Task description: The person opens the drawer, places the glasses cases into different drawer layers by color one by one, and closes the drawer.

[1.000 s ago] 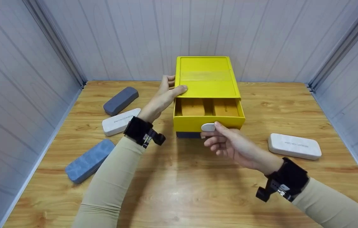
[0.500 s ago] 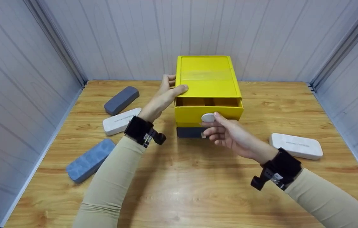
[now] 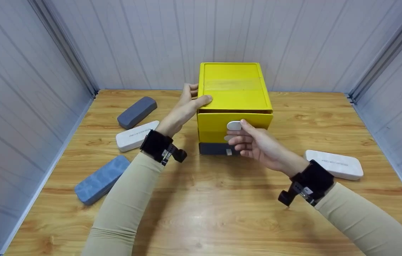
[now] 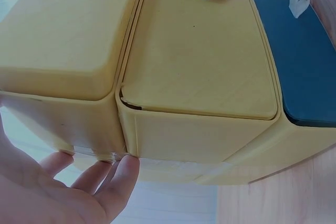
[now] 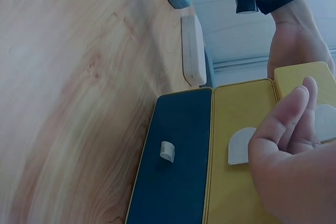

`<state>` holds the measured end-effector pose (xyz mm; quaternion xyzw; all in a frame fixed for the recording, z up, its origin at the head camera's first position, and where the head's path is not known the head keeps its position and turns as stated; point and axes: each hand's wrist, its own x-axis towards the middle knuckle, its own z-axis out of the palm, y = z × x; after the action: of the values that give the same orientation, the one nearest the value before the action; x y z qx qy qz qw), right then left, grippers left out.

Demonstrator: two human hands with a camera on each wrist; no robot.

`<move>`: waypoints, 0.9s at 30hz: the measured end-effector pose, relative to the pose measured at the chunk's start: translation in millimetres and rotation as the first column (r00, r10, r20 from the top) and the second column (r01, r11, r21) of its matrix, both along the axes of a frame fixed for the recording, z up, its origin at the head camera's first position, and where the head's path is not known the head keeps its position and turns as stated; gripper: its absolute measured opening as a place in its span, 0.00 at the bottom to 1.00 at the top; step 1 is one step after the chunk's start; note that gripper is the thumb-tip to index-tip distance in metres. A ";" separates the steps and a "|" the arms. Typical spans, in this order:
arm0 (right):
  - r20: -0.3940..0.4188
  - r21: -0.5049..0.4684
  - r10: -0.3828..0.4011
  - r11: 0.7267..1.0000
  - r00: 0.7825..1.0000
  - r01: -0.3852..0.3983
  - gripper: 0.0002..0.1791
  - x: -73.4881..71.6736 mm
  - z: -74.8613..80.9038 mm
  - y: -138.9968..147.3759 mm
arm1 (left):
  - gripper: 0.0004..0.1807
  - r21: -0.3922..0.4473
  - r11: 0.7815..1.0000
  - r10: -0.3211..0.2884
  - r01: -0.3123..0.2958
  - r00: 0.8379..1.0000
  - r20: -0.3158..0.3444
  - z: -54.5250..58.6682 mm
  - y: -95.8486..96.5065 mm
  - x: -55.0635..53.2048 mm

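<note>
A yellow drawer cabinet (image 3: pixel 234 80) stands against the back wall. My left hand (image 3: pixel 182 111) rests at its left side, thumb on the top panel; in the left wrist view its fingertips touch the side wall. With thumb and index finger my right hand (image 3: pixel 266 147) pinches the white tab handle (image 3: pixel 234 125) of the top drawer (image 3: pixel 211 124). This drawer sticks out slightly, leaving a narrow dark gap under the top edge; its contents are hidden. Below are a yellow middle drawer (image 4: pixel 199 51) and a dark blue bottom drawer (image 5: pixel 181 182), both pushed in.
Left of the cabinet lie a dark grey oblong case (image 3: pixel 137 112), a white case (image 3: pixel 135 137) and a blue mottled case (image 3: pixel 101 180). Another white case (image 3: pixel 334 164) lies right, near my right wrist. White panel walls (image 3: pixel 144 42) enclose the wooden table (image 3: pixel 201 220).
My right hand has moved away from me, sliding the top drawer most of the way in. The orange-yellow boxes seen inside are now covered. My left hand stays in place.
</note>
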<state>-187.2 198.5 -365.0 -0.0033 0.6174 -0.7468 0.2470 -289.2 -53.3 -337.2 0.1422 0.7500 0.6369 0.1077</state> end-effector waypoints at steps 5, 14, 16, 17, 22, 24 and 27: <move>-0.003 -0.003 -0.014 1.000 1.000 0.014 0.36 -5.0 -0.3 -0.3 | 0.36 0.016 1.000 0.000 -0.001 1.000 0.008 -0.1 0.0 -0.3; -0.008 -0.012 -0.017 1.000 1.000 0.017 0.35 -8.4 0.5 -0.4 | 0.37 0.015 1.000 0.006 -0.006 1.000 0.004 -1.5 1.2 -0.1; -0.008 -0.012 -0.019 1.000 1.000 0.018 0.35 -8.5 0.9 -0.8 | 0.37 0.015 1.000 0.007 -0.007 1.000 0.004 -1.0 1.3 -0.2; -0.007 -0.010 -0.021 1.000 1.000 0.020 0.35 -8.4 1.1 -1.0 | 0.37 0.015 1.000 0.008 -0.008 1.000 0.004 -0.7 1.3 -0.3; -0.002 -0.009 -0.033 0.999 0.999 0.033 0.34 -8.2 1.7 -2.3 | 0.37 0.020 1.000 0.014 -0.014 1.000 0.009 0.1 1.3 0.0; -0.002 -0.013 -0.035 0.999 0.999 0.035 0.34 -8.4 1.6 -3.3 | 0.37 0.017 1.000 0.012 -0.012 1.000 0.012 0.0 0.7 0.5; -0.006 -0.018 -0.035 0.999 0.999 0.035 0.34 -8.2 1.7 -5.2 | 0.36 0.015 1.000 0.013 -0.014 1.000 0.009 -0.3 -0.1 1.1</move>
<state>-195.4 193.2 -363.2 0.0027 0.6114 -0.7566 0.2319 -288.1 -53.3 -337.6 0.1352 0.7456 0.6440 0.1055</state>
